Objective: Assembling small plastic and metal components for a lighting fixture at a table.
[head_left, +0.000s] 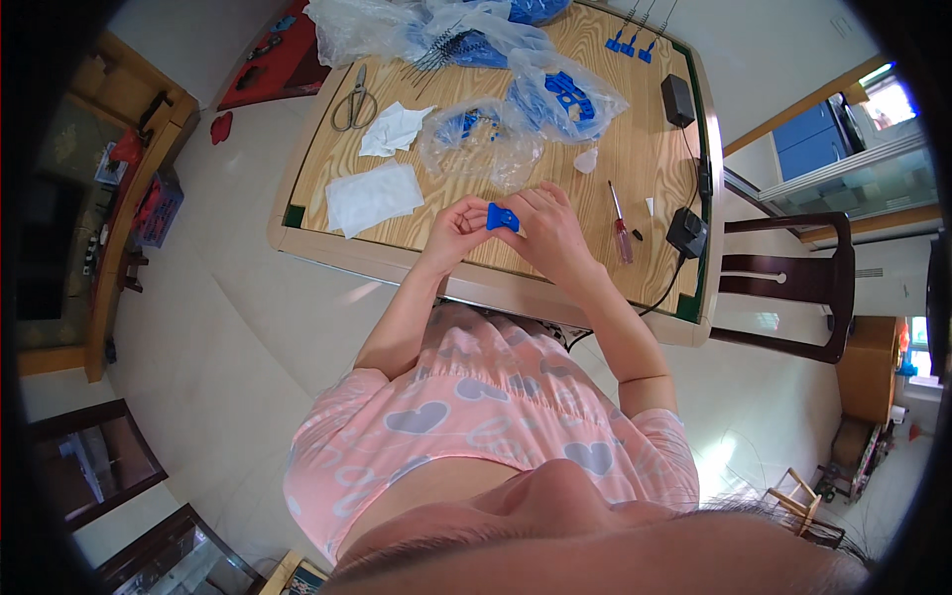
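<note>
Close to the table's near edge I hold a small blue plastic clip-like piece point(503, 217) between both hands. My left hand point(457, 234) pinches its left side with the fingertips. My right hand point(551, 230) is closed around its right side, with the fingers curled behind it. Beyond my hands lies an opened clear plastic bag point(476, 139) with small blue parts in it. Next to that, another bag holds larger blue pieces point(567, 97). A screwdriver with a reddish clear handle point(623, 241) rests to the right of my right hand.
Scissors point(355, 104), a crumpled tissue point(395, 129) and a white packet point(374, 198) lie on the left of the wooden table. Dark thin rods point(446, 55) stick out of a bag at the back. Blue clips on dark stems point(629, 47), black boxes point(677, 101) and a cable are on the right.
</note>
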Demonstrator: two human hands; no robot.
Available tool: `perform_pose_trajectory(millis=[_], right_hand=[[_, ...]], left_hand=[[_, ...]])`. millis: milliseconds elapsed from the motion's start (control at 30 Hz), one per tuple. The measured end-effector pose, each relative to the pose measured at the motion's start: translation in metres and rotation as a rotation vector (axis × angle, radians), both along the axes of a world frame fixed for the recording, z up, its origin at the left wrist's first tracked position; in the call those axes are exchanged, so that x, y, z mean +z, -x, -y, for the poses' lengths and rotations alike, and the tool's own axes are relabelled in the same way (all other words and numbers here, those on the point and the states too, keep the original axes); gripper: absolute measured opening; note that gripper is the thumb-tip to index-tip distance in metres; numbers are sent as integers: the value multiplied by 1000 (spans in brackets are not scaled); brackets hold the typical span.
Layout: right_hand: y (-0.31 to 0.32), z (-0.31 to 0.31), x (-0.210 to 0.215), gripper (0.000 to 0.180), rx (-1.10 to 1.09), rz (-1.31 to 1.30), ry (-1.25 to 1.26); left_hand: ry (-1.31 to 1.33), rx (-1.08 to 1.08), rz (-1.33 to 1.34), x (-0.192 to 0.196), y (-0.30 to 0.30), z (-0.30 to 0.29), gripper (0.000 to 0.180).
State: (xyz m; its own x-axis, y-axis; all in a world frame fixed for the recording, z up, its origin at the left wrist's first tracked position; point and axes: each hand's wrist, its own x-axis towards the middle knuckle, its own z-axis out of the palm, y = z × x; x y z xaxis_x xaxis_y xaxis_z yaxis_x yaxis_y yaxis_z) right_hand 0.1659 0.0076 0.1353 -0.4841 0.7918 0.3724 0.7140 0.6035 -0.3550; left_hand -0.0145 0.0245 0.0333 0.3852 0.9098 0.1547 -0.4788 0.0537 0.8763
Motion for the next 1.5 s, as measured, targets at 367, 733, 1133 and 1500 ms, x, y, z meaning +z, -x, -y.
perform_pose_trajectory(millis=[367, 733, 1133, 1500], right_hand=[[1, 1, 0, 33, -14, -3, -11], [1, 0, -2, 34, -7, -4, -3], [2, -1, -4, 32, 2, -13, -11], [2, 0, -6, 29, 26, -26, -70]], left_hand=[[5, -1, 4, 2, 1, 0, 25], [8, 10, -3, 1, 1, 0, 32], [8, 23, -4, 2, 2, 0, 33], [23, 2, -32, 0, 5, 0, 35]])
